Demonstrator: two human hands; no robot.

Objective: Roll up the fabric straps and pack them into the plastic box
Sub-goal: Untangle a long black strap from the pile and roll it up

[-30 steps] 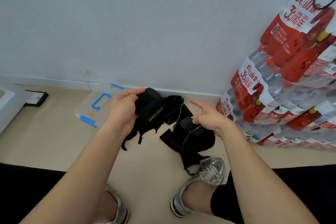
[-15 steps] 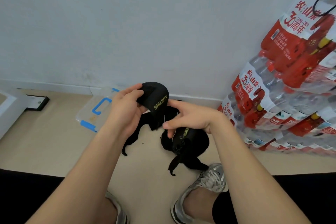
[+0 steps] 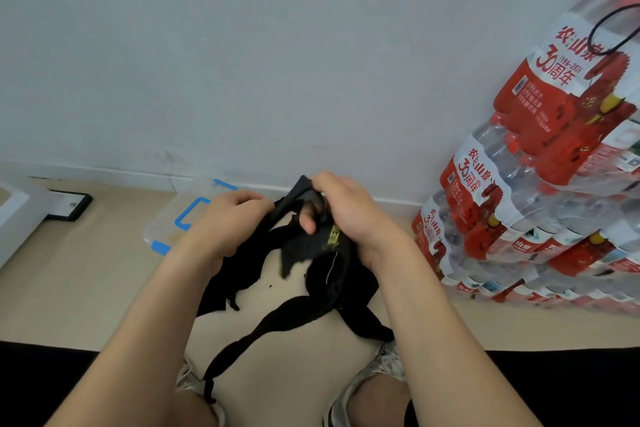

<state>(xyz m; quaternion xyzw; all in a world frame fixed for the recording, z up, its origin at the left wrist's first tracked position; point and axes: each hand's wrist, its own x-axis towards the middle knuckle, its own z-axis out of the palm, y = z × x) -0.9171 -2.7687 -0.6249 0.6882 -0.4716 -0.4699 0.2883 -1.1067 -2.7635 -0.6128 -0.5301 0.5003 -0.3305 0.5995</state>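
Observation:
Both hands hold one black fabric strap (image 3: 304, 246) with yellow lettering above the floor. My left hand (image 3: 228, 218) grips its left part, and my right hand (image 3: 349, 208) pinches its upper end, thumb curled underneath. A long loose tail (image 3: 270, 322) of the strap hangs down between my knees. More black straps (image 3: 349, 288) lie bunched on the floor under my right wrist. The clear plastic box (image 3: 166, 222) with blue latches sits on the floor by the wall, partly hidden behind my left hand.
Stacked shrink-wrapped packs of water bottles (image 3: 540, 204) with red labels rise at the right. A white wall (image 3: 242, 62) stands straight ahead. A black-framed flat object (image 3: 69, 206) lies at the far left. My two sneakers (image 3: 377, 371) rest on the beige floor below.
My right hand left the strap pile and came up to take hold of the strap in my left hand. The strap has unfolded, and a long tail now hangs down.

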